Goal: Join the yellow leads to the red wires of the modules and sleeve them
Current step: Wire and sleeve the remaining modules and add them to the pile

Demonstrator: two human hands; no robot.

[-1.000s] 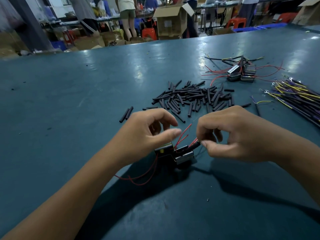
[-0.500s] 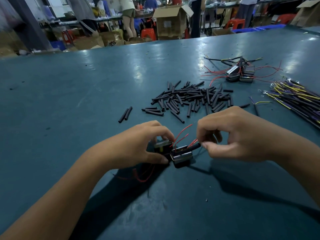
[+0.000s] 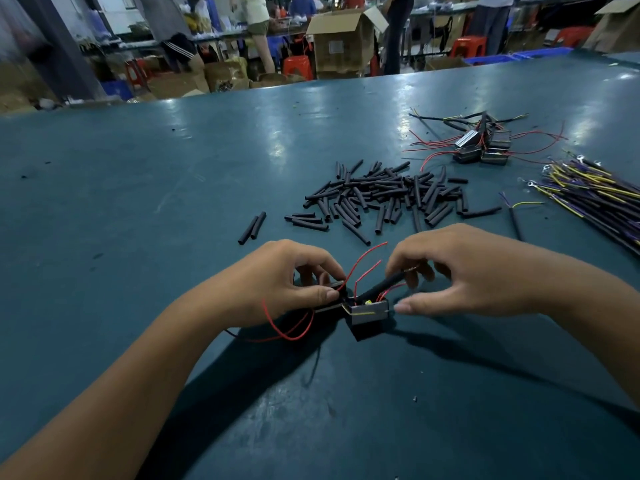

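Your left hand [image 3: 291,282] pinches a black module [image 3: 329,287] between thumb and curled fingers, while your right hand [image 3: 460,271] grips a black sleeved lead [image 3: 379,289] above a second module [image 3: 369,311]. Red wires [image 3: 363,259] arc between them; loose black sleeves [image 3: 377,195] and yellow leads [image 3: 595,192] lie beyond on the green table [image 3: 138,202]

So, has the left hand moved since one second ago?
Yes. The left hand came nearer the person, away from the pile of sleeves, and now grips a module.
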